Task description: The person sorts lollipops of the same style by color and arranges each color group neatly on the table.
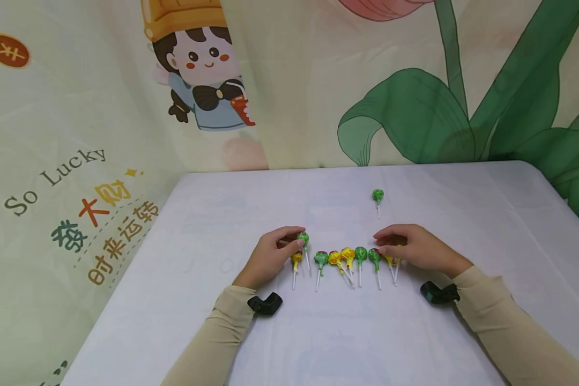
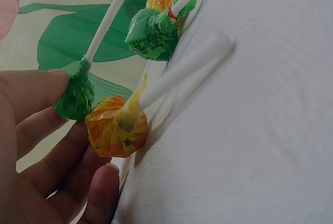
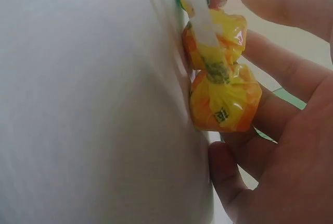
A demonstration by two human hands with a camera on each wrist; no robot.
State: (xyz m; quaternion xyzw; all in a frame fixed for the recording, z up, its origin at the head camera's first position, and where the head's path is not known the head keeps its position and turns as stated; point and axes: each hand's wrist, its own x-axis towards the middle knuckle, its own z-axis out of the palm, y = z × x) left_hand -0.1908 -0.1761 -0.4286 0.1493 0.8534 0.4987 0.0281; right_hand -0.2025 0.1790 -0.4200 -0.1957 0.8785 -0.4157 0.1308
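My left hand pinches a green lollipop by its wrapped head, its white stick free. Right beside those fingers lies an orange-yellow lollipop at the left end of a row on the table. My right hand is at the row's right end, fingers loosely bent. In the right wrist view its fingers are behind two yellow-orange lollipops, and the thumb stands apart from them. Between the hands lie a green lollipop, two yellow ones, another green one and a green-and-red one.
A single green lollipop lies farther back, beyond the row. The white-covered table meets a printed backdrop at its far edge. Black wrist cameras sit at both cuffs, close over the table.
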